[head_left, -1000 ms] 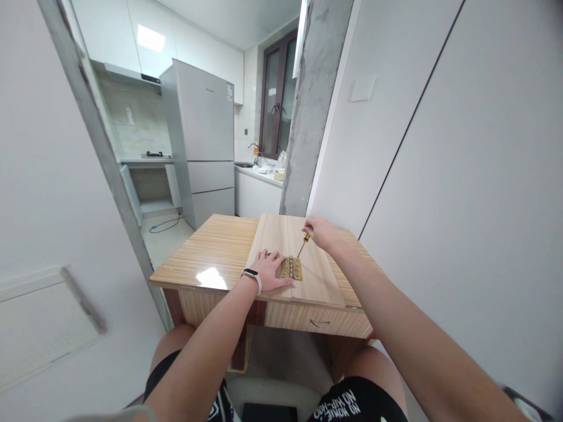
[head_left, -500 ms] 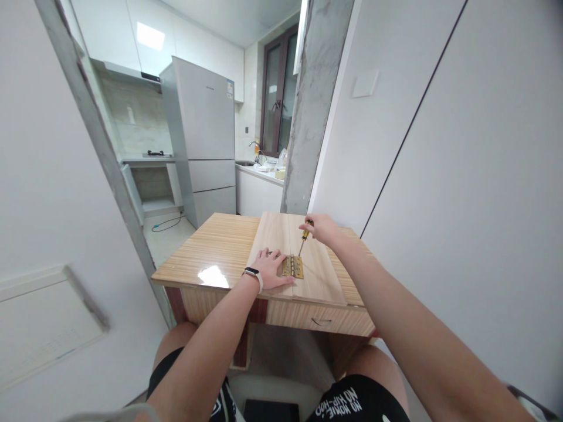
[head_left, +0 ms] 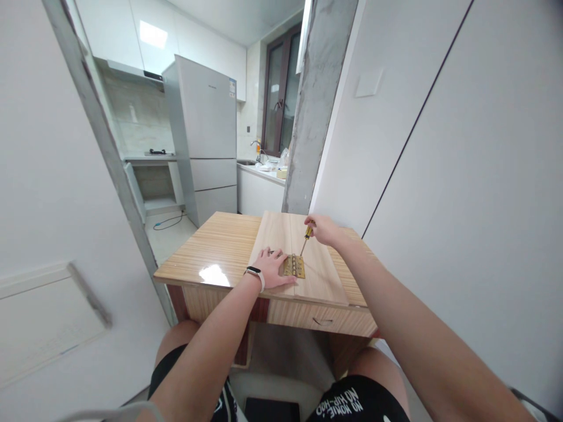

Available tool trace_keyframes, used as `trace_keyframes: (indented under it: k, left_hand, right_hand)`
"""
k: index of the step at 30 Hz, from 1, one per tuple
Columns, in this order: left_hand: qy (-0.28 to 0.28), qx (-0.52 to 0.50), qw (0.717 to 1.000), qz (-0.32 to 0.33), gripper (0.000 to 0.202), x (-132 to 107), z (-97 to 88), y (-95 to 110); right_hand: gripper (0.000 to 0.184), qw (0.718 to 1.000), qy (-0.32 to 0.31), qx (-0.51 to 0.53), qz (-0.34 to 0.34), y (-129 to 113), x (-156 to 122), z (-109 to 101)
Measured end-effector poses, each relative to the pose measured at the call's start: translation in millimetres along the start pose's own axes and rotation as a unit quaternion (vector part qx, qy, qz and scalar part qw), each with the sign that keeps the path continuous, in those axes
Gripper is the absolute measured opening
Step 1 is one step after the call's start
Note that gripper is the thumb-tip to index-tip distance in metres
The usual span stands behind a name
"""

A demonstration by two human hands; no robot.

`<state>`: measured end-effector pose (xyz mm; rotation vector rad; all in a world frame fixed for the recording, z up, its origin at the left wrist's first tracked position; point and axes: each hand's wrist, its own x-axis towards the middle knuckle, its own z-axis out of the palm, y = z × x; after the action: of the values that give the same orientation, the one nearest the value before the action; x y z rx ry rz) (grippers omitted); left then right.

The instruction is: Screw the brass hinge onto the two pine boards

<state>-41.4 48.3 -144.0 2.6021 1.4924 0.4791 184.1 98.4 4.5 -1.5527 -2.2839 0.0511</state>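
Observation:
A brass hinge (head_left: 299,267) lies flat across the seam between two pale wooden boards (head_left: 319,272), which rest side by side on the desk. My left hand (head_left: 270,268) is spread flat on the boards, its fingers around the hinge's left leaf and partly covering it. In my right hand (head_left: 323,230) is a screwdriver (head_left: 307,237) with a yellow and black handle, gripped from above. Its shaft slants down, and the tip meets the upper part of the hinge's right leaf. Any screw under the tip is too small to make out.
The wooden desk (head_left: 206,249) has a drawer handle (head_left: 322,321) at its front, above my knees. A white wall stands close on the right. Beyond the desk are a grey refrigerator (head_left: 213,117) and a sink counter (head_left: 261,176).
My right hand's fingers have curled more closely around the screwdriver handle. The screwdriver tip stays at the hinge, and my left hand keeps its place. The whole view has shifted very slightly.

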Motion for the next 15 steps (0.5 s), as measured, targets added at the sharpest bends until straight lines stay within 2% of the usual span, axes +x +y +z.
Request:
trace_keyframes:
  k: [3, 8, 12, 15]
  left_hand:
    - [-0.002, 0.000, 1.000, 0.001, 0.104, -0.2, 0.3, -1.1]
    - [0.004, 0.000, 1.000, 0.004, 0.102, -0.3, 1.4, -2.7]
    - [0.007, 0.003, 1.000, 0.007, 0.101, 0.2, 2.2, -3.0]
    - [0.008, 0.003, 1.000, 0.007, 0.100, 0.6, 2.6, -3.1]
  right_hand:
    - [0.023, 0.999, -0.023, 0.031, 0.005, 4.8, 3.5, 0.8]
    - [0.011, 1.000, -0.002, 0.017, 0.013, 3.0, 2.8, -1.1]
    - [0.024, 0.998, 0.041, -0.041, 0.017, 3.1, 2.3, -0.8]
    - [0.020, 0.994, 0.062, -0.088, 0.012, 6.7, 3.9, 1.8]
